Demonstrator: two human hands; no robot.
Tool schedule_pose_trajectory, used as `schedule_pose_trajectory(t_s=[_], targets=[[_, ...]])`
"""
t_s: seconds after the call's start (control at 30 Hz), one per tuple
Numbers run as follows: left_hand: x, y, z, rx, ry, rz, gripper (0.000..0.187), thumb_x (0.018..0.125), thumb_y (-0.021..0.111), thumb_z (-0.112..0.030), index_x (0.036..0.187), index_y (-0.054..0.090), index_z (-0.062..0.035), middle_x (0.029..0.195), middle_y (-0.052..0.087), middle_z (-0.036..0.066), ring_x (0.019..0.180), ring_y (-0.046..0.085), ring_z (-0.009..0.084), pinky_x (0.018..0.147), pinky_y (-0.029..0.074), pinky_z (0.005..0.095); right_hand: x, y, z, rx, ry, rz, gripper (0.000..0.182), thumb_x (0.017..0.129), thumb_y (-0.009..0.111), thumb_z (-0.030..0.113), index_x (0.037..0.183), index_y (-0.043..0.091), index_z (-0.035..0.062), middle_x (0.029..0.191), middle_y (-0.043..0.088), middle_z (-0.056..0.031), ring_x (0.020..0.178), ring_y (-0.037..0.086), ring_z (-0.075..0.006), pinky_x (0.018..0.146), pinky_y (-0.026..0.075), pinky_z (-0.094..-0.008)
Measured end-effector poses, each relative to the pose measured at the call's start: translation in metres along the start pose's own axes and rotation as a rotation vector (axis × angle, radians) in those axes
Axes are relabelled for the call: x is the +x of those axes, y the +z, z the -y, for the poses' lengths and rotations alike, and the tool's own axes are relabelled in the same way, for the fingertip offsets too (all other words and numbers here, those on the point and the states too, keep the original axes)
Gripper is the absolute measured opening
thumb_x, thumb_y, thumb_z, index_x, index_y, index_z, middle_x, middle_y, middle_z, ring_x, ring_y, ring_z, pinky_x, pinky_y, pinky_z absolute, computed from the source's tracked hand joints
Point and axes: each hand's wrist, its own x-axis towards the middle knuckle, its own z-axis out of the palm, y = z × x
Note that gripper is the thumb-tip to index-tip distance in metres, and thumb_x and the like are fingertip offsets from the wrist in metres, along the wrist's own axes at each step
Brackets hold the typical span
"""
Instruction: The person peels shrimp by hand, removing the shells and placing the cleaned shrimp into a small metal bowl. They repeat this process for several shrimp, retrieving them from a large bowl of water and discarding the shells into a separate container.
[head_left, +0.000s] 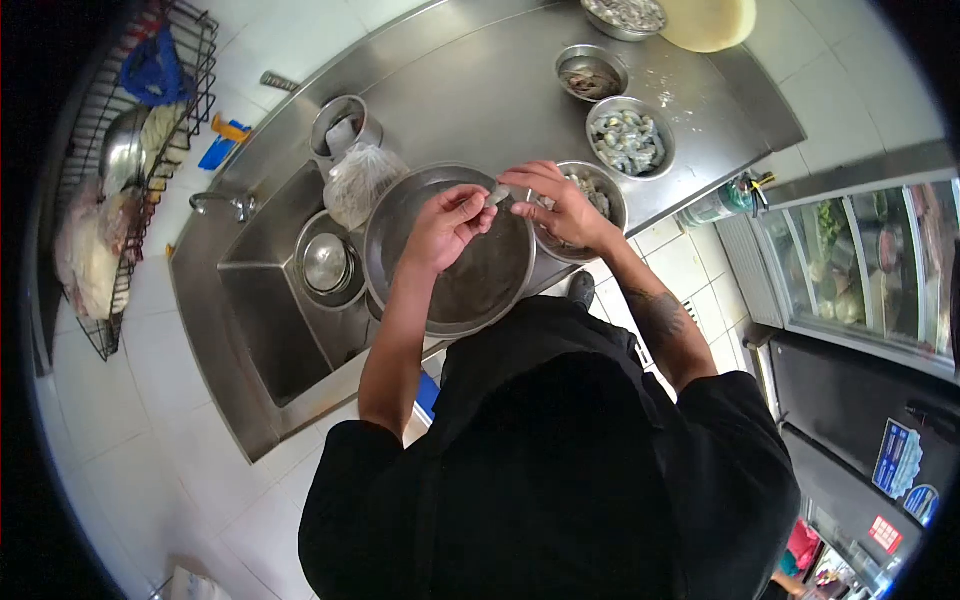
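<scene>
Over a wide metal basin (400,215), my left hand (447,228) pinches a small greyish shrimp (497,194) between thumb and fingers. My right hand (562,206) comes in from the other side, its fingertips at the shrimp and its thumb bent below them. A small pale, shiny bit shows between the right thumb and fingers; I cannot make out what it is. Dark, cloudy liquid seems to lie in the basin. Beneath my right hand, partly covered by it, stands a metal bowl (622,222) with more greyish pieces.
Farther along the steel counter (480,75) stand a bowl of peeled shrimp (627,142), a bowl with brownish contents (590,80) and another full bowl (625,14). A plastic bag (362,185) leans left of the basin, beside the sink (275,320). A glass-doored fridge (850,260) is at right.
</scene>
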Motion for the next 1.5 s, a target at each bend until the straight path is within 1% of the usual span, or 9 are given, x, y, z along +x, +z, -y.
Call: schedule_pose_trajectory(t_s=[0.33, 0.4, 0.43, 0.67, 0.93, 1.07, 1.17, 1.4, 1.5], targets=[[0.081, 0.051, 0.044, -0.24, -0.252, 0.331, 0.018, 0.098, 0.059, -0.015, 0.113, 0.064, -0.0062, 0.096, 0.064, 0.007, 0.086, 0.059, 0.0141, 0.073, 0.048, 0.0273, -0.061, -0.024, -0.053, 0.456, 0.332, -0.342, 0.025, 0.095, 0.065, 0.019, 0.114, 0.066, 0.0025, 0.11, 0.065, -0.0094, 0.101, 0.058, -0.0189, 0.088, 0.045, -0.0319], [0.087, 0.061, 0.05, 0.721, 0.006, 0.039, 0.023, 0.096, 0.064, -0.021, 0.11, 0.066, -0.0026, 0.101, 0.068, 0.005, 0.087, 0.064, 0.0154, 0.073, 0.05, 0.0268, -0.07, -0.03, -0.059, 0.403, 0.4, -0.353, 0.025, 0.096, 0.063, 0.02, 0.113, 0.066, 0.0007, 0.106, 0.065, -0.0097, 0.096, 0.059, -0.0171, 0.084, 0.047, -0.031], [0.098, 0.054, 0.055, 1.224, 0.522, 0.118, 0.029, 0.095, 0.065, -0.025, 0.111, 0.067, -0.0004, 0.108, 0.069, 0.005, 0.092, 0.065, 0.0174, 0.075, 0.051, 0.0291, -0.073, -0.033, -0.056, 0.288, 0.448, -0.336, 0.026, 0.096, 0.064, 0.02, 0.113, 0.066, 0.0004, 0.105, 0.065, -0.0098, 0.095, 0.06, -0.0178, 0.083, 0.048, -0.0314], [0.107, 0.058, 0.069, 1.323, 0.117, 0.147, 0.034, 0.093, 0.066, -0.025, 0.117, 0.067, -0.0009, 0.099, 0.072, 0.013, 0.091, 0.065, 0.0134, 0.078, 0.05, 0.0289, -0.076, -0.011, -0.086, -0.144, 0.273, -0.412, 0.02, 0.087, 0.066, 0.018, 0.097, 0.069, 0.0005, 0.089, 0.066, -0.0189, 0.089, 0.061, -0.037, 0.08, 0.048, -0.0449], [0.112, 0.035, 0.094, 1.95, 0.793, 0.079, 0.022, 0.086, 0.072, -0.019, 0.095, 0.069, 0.001, 0.085, 0.07, 0.018, 0.07, 0.065, 0.0173, 0.063, 0.049, 0.0333, -0.074, 0.015, -0.085, -0.263, 0.376, -0.228, 0.018, 0.083, 0.064, 0.024, 0.079, 0.069, 0.0072, 0.077, 0.064, -0.0143, 0.094, 0.058, -0.0349, 0.078, 0.044, -0.0514], [0.103, 0.036, 0.09, 1.39, 0.347, -0.079, 0.017, 0.085, 0.073, -0.014, 0.095, 0.068, -0.0007, 0.085, 0.07, 0.013, 0.076, 0.063, 0.014, 0.063, 0.047, 0.0294, -0.074, -0.002, -0.052, -0.652, 0.628, 0.01, 0.034, 0.085, 0.069, 0.034, 0.108, 0.067, 0.0088, 0.114, 0.062, -0.0165, 0.113, 0.051, -0.0376, 0.088, 0.044, -0.0539], [0.104, 0.032, 0.083, 0.686, 0.075, 0.046, 0.024, 0.086, 0.073, -0.007, 0.107, 0.064, -0.0029, 0.093, 0.068, 0.003, 0.081, 0.061, 0.009, 0.065, 0.045, 0.022, -0.076, -0.006, -0.065, -0.548, 0.409, -0.136, 0.032, 0.089, 0.065, 0.035, 0.105, 0.064, 0.0077, 0.118, 0.061, -0.0127, 0.113, 0.05, -0.0376, 0.085, 0.044, -0.0551], [0.093, 0.038, 0.051, 0.44, -0.064, 0.145, 0.026, 0.085, 0.072, -0.003, 0.109, 0.062, 0.0002, 0.094, 0.068, 0.005, 0.082, 0.062, 0.0087, 0.069, 0.05, 0.024, -0.07, -0.03, -0.063, -0.138, 0.175, -0.072, 0.022, 0.092, 0.063, 0.021, 0.09, 0.065, -0.0002, 0.084, 0.064, -0.0192, 0.084, 0.06, -0.0389, 0.073, 0.047, -0.0471], [0.085, 0.033, 0.038, 0.825, -0.182, 0.339, 0.018, 0.085, 0.071, 0.001, 0.102, 0.067, 0.002, 0.088, 0.07, 0.009, 0.077, 0.065, 0.0119, 0.071, 0.054, 0.0263, -0.074, -0.033, -0.058, -0.102, 0.143, 0.001, 0.02, 0.091, 0.064, 0.018, 0.088, 0.065, -0.0013, 0.081, 0.063, -0.02, 0.081, 0.061, -0.0389, 0.071, 0.047, -0.0459]])
